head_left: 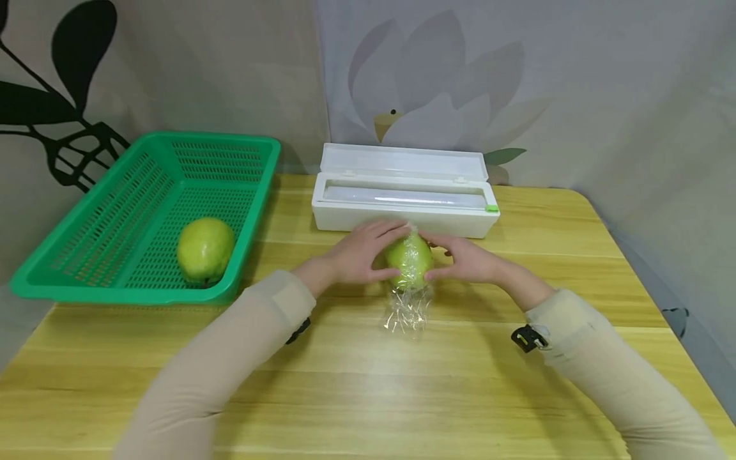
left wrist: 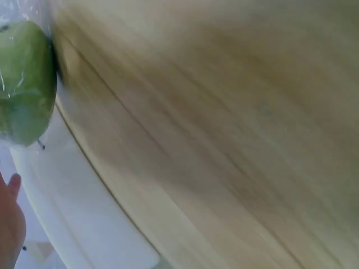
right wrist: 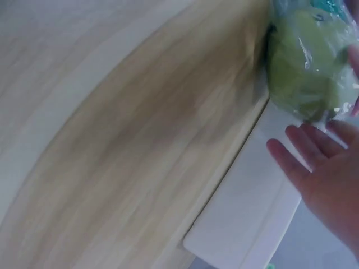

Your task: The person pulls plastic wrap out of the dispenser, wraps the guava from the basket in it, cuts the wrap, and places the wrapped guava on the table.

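A yellow-green fruit, like an apple or pear [head_left: 409,259], is wrapped in clear cling film [head_left: 407,313], whose loose crinkled end spreads toward me. My left hand [head_left: 367,252] holds the wrapped fruit from the left, fingertips at its far end and thumb on its side. From the other side my right hand [head_left: 468,259] holds it between thumb and forefinger. In the right wrist view the other right fingers [right wrist: 305,151] are spread beside the stem end. The left wrist view cuts off most of the fruit [left wrist: 25,84] and the left hand.
Just behind the hands stands a white cling film box [head_left: 402,220], lid raised, with a film roll [head_left: 402,197] inside. A green plastic basket [head_left: 144,297] stands at the left of the wooden table [head_left: 368,396], holding another yellow-green fruit [head_left: 205,249]. A patterned curtain [head_left: 259,64] hangs behind.
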`<action>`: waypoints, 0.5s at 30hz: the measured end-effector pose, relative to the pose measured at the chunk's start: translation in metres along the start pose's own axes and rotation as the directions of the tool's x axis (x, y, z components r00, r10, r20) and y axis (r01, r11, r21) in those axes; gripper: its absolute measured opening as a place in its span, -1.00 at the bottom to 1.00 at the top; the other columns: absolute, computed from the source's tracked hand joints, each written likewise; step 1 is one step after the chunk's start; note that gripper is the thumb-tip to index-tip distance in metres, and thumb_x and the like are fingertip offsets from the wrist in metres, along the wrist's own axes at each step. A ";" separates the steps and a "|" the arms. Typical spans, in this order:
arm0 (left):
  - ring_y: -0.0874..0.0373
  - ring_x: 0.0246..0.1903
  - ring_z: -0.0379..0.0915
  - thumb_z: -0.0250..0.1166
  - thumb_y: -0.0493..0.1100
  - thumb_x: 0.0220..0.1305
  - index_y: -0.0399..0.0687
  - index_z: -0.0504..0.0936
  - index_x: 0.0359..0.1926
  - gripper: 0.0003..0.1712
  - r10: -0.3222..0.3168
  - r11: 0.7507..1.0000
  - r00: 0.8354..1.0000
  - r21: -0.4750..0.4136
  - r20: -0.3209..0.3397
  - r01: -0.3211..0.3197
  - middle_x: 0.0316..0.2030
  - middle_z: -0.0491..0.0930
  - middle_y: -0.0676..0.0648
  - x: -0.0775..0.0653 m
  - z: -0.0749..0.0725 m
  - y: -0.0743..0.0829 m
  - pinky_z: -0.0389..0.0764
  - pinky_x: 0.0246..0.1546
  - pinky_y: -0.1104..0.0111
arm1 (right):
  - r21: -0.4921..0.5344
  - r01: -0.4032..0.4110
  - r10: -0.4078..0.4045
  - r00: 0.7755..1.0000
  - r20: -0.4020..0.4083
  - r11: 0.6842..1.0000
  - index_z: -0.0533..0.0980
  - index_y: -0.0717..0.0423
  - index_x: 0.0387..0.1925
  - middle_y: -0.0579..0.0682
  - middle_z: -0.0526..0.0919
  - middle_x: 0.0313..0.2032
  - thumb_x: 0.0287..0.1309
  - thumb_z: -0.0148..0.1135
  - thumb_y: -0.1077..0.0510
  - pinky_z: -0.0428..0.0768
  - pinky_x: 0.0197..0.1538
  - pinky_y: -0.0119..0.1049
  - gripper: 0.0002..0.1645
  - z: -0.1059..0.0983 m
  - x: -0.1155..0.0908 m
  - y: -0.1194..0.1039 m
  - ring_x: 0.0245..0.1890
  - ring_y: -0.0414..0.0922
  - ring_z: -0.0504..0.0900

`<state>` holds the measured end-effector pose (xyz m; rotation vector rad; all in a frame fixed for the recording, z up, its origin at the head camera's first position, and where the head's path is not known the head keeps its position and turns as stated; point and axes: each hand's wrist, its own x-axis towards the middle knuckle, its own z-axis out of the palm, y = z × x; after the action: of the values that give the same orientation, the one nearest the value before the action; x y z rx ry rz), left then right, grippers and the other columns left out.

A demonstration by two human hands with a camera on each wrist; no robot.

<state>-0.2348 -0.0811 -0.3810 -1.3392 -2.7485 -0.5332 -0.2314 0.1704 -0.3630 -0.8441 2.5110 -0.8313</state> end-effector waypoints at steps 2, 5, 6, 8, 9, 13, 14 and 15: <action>-0.05 0.37 0.05 0.23 0.19 0.14 -0.05 0.18 0.37 -0.15 0.054 0.999 0.998 0.011 -0.035 -0.053 0.39 0.13 -0.09 -0.005 -0.001 0.002 0.06 0.40 0.03 | 0.010 0.004 -0.004 1.000 0.000 1.000 -0.03 0.11 0.44 0.13 0.27 0.33 0.03 0.33 -0.10 0.30 0.27 0.18 0.08 0.000 -0.002 0.000 0.31 0.11 0.27; -0.05 0.33 0.13 0.30 0.14 0.06 -0.11 0.30 0.28 -0.19 0.147 0.986 0.988 0.084 -0.045 -0.143 0.34 0.21 -0.13 -0.013 -0.001 0.003 0.15 0.36 0.05 | 0.035 0.007 -0.008 1.000 0.011 0.999 -0.04 0.12 0.44 0.16 0.24 0.35 0.07 0.32 -0.05 0.30 0.27 0.19 0.05 -0.002 -0.004 -0.001 0.32 0.13 0.25; -0.05 0.31 0.16 0.31 0.15 0.05 -0.12 0.32 0.25 -0.20 0.182 0.976 0.983 0.125 -0.035 -0.176 0.33 0.23 -0.14 -0.016 0.000 0.003 0.18 0.35 0.07 | 0.042 0.009 -0.010 1.000 0.015 0.999 -0.05 0.13 0.44 0.17 0.23 0.35 0.08 0.31 -0.03 0.29 0.27 0.19 0.04 -0.002 -0.004 0.000 0.33 0.14 0.24; -0.05 0.27 0.21 0.31 0.16 0.05 -0.11 0.35 0.21 -0.23 0.260 0.941 0.966 0.224 0.004 -0.254 0.29 0.27 -0.16 -0.021 0.001 0.004 0.23 0.34 0.09 | 0.051 0.011 -0.012 1.000 0.017 0.999 -0.05 0.15 0.44 0.19 0.22 0.35 0.09 0.30 0.00 0.28 0.27 0.19 0.03 -0.003 -0.004 0.000 0.33 0.16 0.24; -0.03 0.24 0.24 0.30 0.16 0.07 -0.08 0.36 0.20 -0.27 0.301 0.914 0.953 0.278 0.026 -0.296 0.26 0.31 -0.15 -0.022 0.003 0.005 0.26 0.32 0.12 | 0.053 0.009 -0.010 1.000 0.018 0.999 -0.05 0.15 0.44 0.20 0.22 0.35 0.09 0.30 0.00 0.28 0.28 0.19 0.03 -0.003 -0.005 0.001 0.32 0.16 0.24; 0.09 0.10 0.37 0.22 0.08 0.18 0.01 0.42 0.10 -0.49 0.474 0.771 0.875 0.434 0.098 -0.466 0.10 0.44 -0.06 -0.025 0.011 0.012 0.42 0.17 0.29 | 0.046 -0.001 0.000 1.000 0.013 0.999 -0.06 0.15 0.44 0.22 0.23 0.34 0.09 0.30 -0.01 0.30 0.28 0.16 0.04 -0.003 -0.004 0.003 0.31 0.17 0.25; 0.12 0.06 0.39 0.20 0.05 0.21 0.02 0.44 0.06 -0.57 0.505 0.744 0.857 0.453 0.102 -0.492 0.06 0.47 -0.03 -0.025 0.013 0.014 0.44 0.13 0.33 | 0.045 -0.004 0.003 1.000 0.011 0.999 -0.07 0.15 0.44 0.22 0.23 0.34 0.09 0.30 -0.01 0.31 0.27 0.15 0.04 -0.003 -0.004 0.003 0.31 0.17 0.26; 0.14 0.02 0.41 0.19 0.02 0.22 0.03 0.46 0.01 -0.64 0.530 0.723 0.843 0.468 0.098 -0.508 0.02 0.49 -0.01 -0.025 0.015 0.016 0.46 0.08 0.36 | 0.047 -0.006 0.006 1.000 0.009 0.999 -0.07 0.15 0.44 0.23 0.23 0.34 0.09 0.30 -0.01 0.31 0.27 0.14 0.05 -0.003 -0.004 0.003 0.31 0.17 0.26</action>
<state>-0.2054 -0.0857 -0.3954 -1.7966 -2.0863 0.1527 -0.2311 0.1763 -0.3622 -0.8228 2.4751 -0.8788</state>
